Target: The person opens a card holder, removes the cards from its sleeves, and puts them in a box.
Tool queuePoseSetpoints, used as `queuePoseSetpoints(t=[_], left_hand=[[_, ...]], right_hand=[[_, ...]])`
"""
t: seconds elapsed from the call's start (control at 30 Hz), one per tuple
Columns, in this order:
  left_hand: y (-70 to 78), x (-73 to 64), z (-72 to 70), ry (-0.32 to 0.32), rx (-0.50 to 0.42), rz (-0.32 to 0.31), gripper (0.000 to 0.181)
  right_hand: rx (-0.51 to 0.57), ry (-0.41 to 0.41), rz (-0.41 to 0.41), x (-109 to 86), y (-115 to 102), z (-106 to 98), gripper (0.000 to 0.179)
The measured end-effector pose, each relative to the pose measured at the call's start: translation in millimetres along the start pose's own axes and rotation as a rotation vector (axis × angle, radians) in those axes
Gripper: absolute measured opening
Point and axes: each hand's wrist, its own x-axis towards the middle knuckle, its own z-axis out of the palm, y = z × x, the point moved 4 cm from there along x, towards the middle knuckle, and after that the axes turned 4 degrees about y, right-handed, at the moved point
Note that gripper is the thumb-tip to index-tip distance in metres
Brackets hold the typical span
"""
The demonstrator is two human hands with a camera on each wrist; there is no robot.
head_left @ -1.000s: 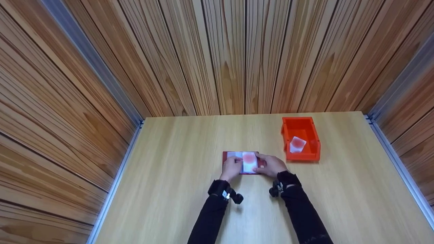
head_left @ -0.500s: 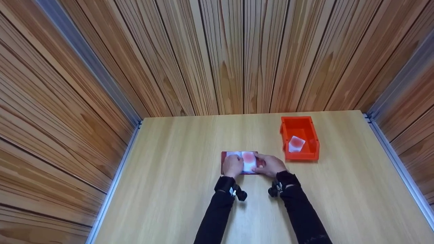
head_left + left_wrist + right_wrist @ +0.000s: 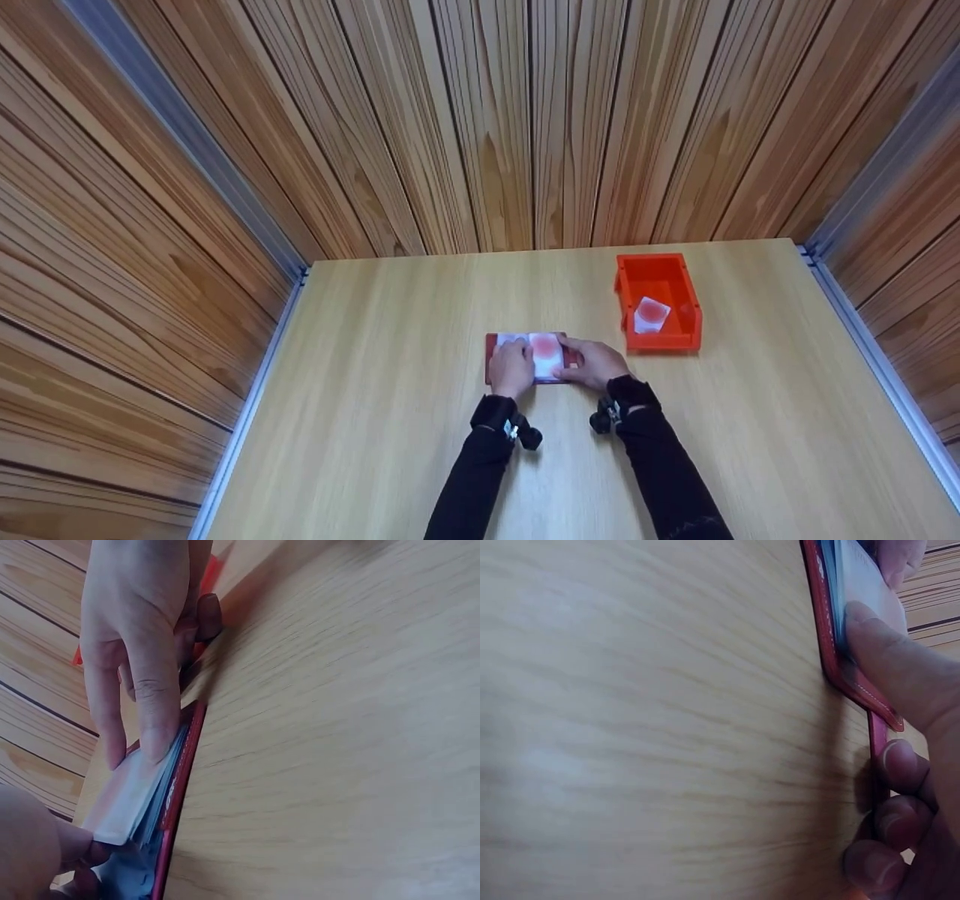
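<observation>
A red card holder (image 3: pixel 490 358) lies open on the table, with a stack of clear sleeves (image 3: pixel 156 802) showing in the left wrist view. On its right half is a white card (image 3: pixel 547 361) with a blurred red circle. My left hand (image 3: pixel 512 369) covers much of the left half, its fingertips pinching the card's near-middle edge. At the right side, my right hand (image 3: pixel 598 364) grips the holder. Its thumb (image 3: pixel 885 652) presses on the card's face, while the other fingers curl beside a red strap (image 3: pixel 877 739).
Behind and to the right of the hands stands an orange-red bin (image 3: pixel 664 343). Inside it lies another white card (image 3: pixel 651 315) with a red circle. Wood-plank walls (image 3: pixel 495 135) rise behind the table (image 3: pixel 375 390) and at both sides.
My left hand has shifted from a pinch at the middle of the holder to lying further over its left half. My right hand keeps its place. The head view has shifted slightly.
</observation>
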Motion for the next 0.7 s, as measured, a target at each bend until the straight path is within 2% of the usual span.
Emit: queuePoseSetpoints(t=[0.37, 0.7], left_hand=[[-9.4, -3.4, -11.5, 0.044, -0.101, 0.037, 0.019], [-28.9, 0.4, -26.4, 0.010, -0.198, -0.030, 0.018]], right_hand=[[-0.018, -0.015, 0.008, 2.3, 1, 2, 0.081], [-0.005, -0.033, 0.031, 1.3, -1, 0, 0.082]])
